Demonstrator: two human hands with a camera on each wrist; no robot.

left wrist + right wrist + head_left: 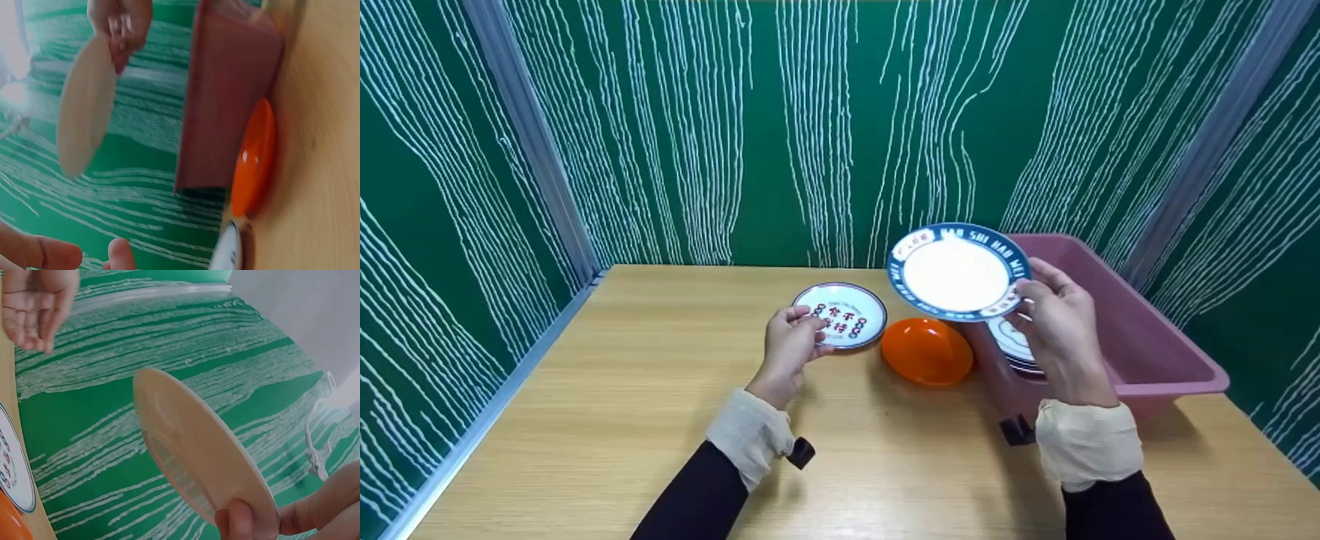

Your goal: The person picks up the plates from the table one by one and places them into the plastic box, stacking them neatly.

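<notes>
My right hand pinches the edge of a round plate with a dark blue lettered rim. This plate is held up, tilted, over the near-left side of a pink plastic tub; its pale underside shows in the right wrist view. My left hand hovers by a small white plate with red characters, which lies on the table. Both wrist views show the left fingers apart from that plate, holding nothing. Between the white plate and the tub sits an orange dish.
Inside the tub is a stack of white plates, partly hidden by my right hand. The wooden table meets green walls with white streaks at its back and sides.
</notes>
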